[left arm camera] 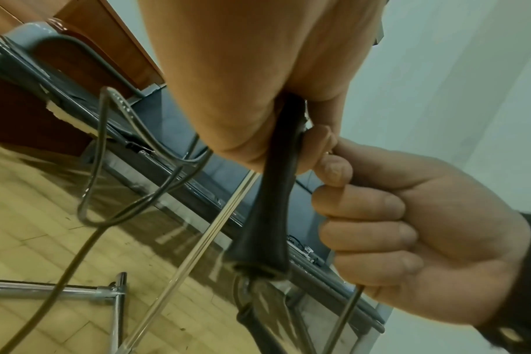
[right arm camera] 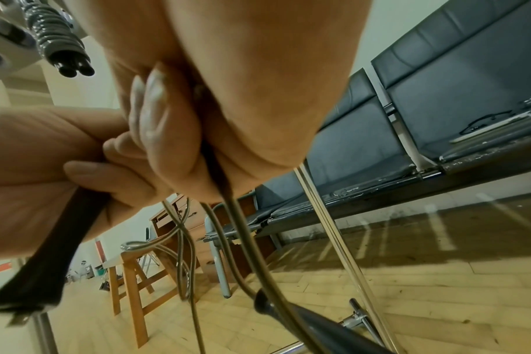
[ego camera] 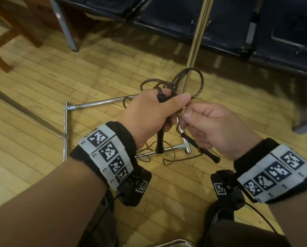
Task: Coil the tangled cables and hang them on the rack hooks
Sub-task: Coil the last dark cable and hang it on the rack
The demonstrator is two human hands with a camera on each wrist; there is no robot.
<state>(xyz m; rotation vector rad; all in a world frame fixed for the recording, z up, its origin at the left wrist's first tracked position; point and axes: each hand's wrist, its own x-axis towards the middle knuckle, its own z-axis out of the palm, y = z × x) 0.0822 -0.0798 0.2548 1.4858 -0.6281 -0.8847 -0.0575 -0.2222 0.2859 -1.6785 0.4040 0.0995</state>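
My left hand (ego camera: pixel 149 114) grips a black handle (ego camera: pixel 160 139); my right hand (ego camera: pixel 215 127) pinches the cable (ego camera: pixel 188 81) — loops above, rack (ego camera: pixel 103 103) on bare floor (ego camera: pixel 42 86) beyond.

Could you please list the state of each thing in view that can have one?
cable: partly looped above the hands, the rest trailing to the floor, not hung.
first black handle: gripped by the left hand, hanging down.
second black handle: dangling below the right hand, which pinches the cable.
rack: standing on the floor, upright pole bare where visible.
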